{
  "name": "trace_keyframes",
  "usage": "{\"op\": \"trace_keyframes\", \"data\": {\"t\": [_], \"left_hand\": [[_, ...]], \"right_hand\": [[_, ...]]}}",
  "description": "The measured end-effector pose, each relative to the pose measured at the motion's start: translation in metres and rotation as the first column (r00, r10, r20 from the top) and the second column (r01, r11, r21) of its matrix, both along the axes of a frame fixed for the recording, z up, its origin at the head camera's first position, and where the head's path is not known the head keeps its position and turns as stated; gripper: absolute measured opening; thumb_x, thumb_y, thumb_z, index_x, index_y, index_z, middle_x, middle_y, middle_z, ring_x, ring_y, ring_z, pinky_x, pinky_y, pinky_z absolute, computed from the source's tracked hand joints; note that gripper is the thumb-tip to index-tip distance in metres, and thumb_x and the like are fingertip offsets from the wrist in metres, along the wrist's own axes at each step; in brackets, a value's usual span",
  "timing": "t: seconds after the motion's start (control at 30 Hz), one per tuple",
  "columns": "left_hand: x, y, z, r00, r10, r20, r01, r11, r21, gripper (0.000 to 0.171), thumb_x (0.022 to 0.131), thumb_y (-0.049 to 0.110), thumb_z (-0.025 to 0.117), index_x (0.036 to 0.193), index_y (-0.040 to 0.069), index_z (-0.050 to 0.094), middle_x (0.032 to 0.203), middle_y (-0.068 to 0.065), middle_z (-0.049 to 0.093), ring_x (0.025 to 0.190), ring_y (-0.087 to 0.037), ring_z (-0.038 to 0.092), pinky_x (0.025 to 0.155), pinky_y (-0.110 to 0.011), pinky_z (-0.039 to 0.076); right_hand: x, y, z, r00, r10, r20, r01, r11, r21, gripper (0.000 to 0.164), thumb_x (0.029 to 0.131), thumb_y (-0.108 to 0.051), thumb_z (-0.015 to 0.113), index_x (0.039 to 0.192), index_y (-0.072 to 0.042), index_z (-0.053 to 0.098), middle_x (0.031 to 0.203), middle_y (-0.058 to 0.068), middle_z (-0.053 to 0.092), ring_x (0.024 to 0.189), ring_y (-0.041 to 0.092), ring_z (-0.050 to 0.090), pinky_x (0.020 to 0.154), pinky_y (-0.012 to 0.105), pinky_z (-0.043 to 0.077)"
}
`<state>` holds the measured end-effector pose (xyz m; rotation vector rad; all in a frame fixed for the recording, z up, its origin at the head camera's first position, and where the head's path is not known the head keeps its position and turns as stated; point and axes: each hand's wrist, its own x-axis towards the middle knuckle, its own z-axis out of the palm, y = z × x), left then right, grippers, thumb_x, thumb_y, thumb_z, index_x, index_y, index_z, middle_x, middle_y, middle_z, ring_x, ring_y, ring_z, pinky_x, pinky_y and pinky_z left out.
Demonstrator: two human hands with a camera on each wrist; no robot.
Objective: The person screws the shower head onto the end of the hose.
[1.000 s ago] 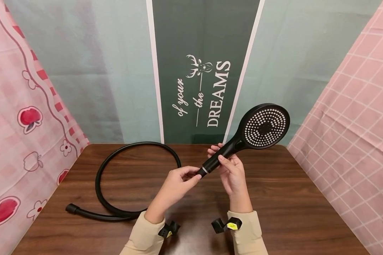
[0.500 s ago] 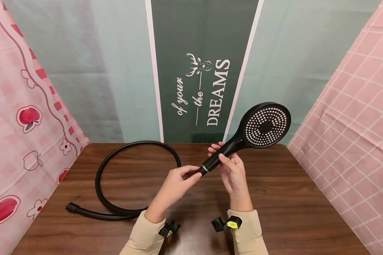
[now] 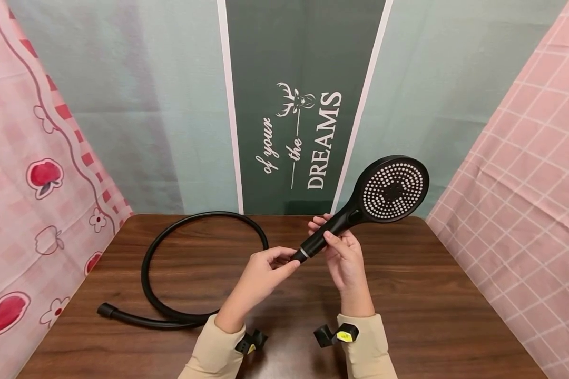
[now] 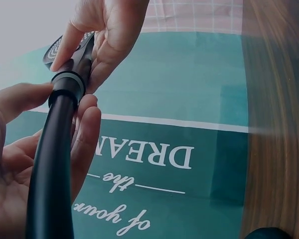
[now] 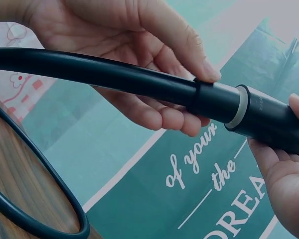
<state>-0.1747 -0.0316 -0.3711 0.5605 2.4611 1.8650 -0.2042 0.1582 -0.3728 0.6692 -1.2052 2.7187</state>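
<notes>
A black handheld shower head (image 3: pixel 394 190) is raised above the table, its nozzle face turned up toward the head camera. My right hand (image 3: pixel 345 259) grips its handle (image 3: pixel 323 236), thumb on top and fingers underneath. At the handle's lower end, my left hand (image 3: pixel 265 269) pinches the collar (image 5: pixel 217 101) of a black hose (image 5: pixel 114 74) between thumb and fingers. The collar lines up with the handle, and a pale ring (image 5: pixel 237 107) shows where they meet. In the left wrist view the hose (image 4: pixel 51 169) runs back over the left palm.
The rest of the hose lies in a wide loop (image 3: pixel 144 268) on the left of the brown wooden table (image 3: pixel 422 326). Its other end fitting (image 3: pixel 106 310) rests near the left edge. Fabric panels surround the table: a green one with lettering (image 3: pixel 324 142) behind, pink ones at both sides.
</notes>
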Motion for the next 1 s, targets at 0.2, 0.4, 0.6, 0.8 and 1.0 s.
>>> {"op": "trace_keyframes", "data": {"t": [0.2,0.4,0.6,0.8,1.0], "left_hand": [[0.0000,-0.0012,-0.0006,0.999,-0.031,0.014,0.031,0.999,0.023,0.029,0.096,0.022,0.066,0.117,0.002,0.071,0.103,-0.018,0.074,0.088,-0.017,0.069,0.074,-0.020,0.053],[-0.0001,0.0000,-0.0024,1.000,0.005,0.006,-0.005,1.000,0.011,0.024,0.094,0.020,0.069,0.114,0.007,0.073,0.100,-0.012,0.074,0.084,-0.014,0.068,0.072,-0.021,0.053],[-0.0017,0.0016,0.0005,1.000,0.027,-0.008,-0.027,1.000,0.002,0.025,0.092,0.020,0.072,0.113,0.007,0.073,0.098,-0.010,0.074,0.081,-0.014,0.067,0.069,-0.022,0.054],[-0.0025,0.0019,0.0023,0.999,0.025,-0.020,-0.025,1.000,-0.005,0.027,0.092,0.023,0.072,0.114,0.007,0.073,0.099,-0.010,0.074,0.082,-0.014,0.068,0.070,-0.023,0.054],[-0.0013,-0.0008,-0.0015,0.999,-0.004,0.036,0.004,1.000,0.021,0.030,0.095,0.027,0.067,0.117,0.007,0.072,0.104,-0.012,0.075,0.089,-0.014,0.070,0.078,-0.023,0.056]], "right_hand": [[-0.0002,-0.0006,0.0004,1.000,-0.004,0.005,0.004,1.000,0.004,0.033,0.099,0.011,0.041,0.124,-0.003,0.057,0.117,0.007,0.073,0.111,0.018,0.070,0.102,0.034,0.050],[-0.0003,-0.0004,-0.0005,1.000,-0.012,0.013,0.012,1.000,0.019,0.032,0.099,0.010,0.042,0.124,-0.004,0.056,0.116,0.006,0.073,0.111,0.017,0.070,0.102,0.033,0.051],[-0.0019,0.0003,0.0020,1.000,-0.006,0.001,0.006,1.000,0.010,0.032,0.100,0.010,0.041,0.124,-0.004,0.057,0.117,0.006,0.073,0.111,0.018,0.070,0.102,0.033,0.051],[-0.0026,0.0010,0.0032,1.000,0.001,-0.006,-0.001,1.000,-0.010,0.032,0.100,0.010,0.040,0.125,-0.002,0.057,0.116,0.007,0.073,0.111,0.018,0.070,0.101,0.033,0.052],[-0.0003,-0.0001,0.0013,1.000,-0.002,0.016,0.002,1.000,0.014,0.032,0.100,0.009,0.041,0.123,-0.005,0.057,0.116,0.006,0.073,0.110,0.017,0.070,0.101,0.033,0.051]]}}
